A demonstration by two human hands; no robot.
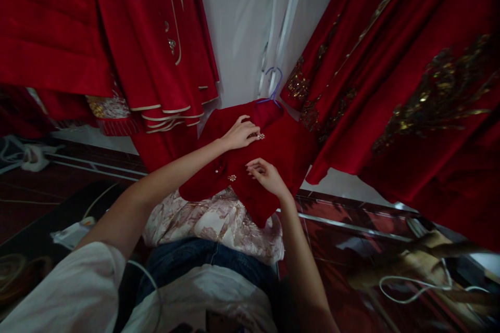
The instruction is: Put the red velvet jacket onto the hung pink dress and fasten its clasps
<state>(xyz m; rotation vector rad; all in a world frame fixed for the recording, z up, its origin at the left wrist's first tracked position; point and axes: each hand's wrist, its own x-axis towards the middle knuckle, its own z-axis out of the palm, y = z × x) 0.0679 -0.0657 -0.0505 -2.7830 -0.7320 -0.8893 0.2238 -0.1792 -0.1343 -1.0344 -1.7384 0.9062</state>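
A short red jacket (pixel 281 151) on a blue hanger (pixel 275 83) is spread in front of me, its lower part over my lap. My left hand (pixel 241 133) lies on the upper front, its thumb and fingertips closed at a pearly flower-shaped button (pixel 261 136) and partly covering it. Lower down, my right hand (pixel 265 174) hovers at or just above the cloth; its fingers are loosely bent and nothing shows between them. Another flower-shaped button (pixel 232 178) sits near the hem, with a small pearl stud (pixel 216 170) to its left.
Red garments with pale piping (pixel 156 62) hang at the left, and gold-embroidered red garments (pixel 390 88) at the right. Pale patterned cloth (pixel 213 218) covers my lap. White cable (pixel 414 289) loops over clutter at lower right. A metal rail (pixel 351 226) runs low behind.
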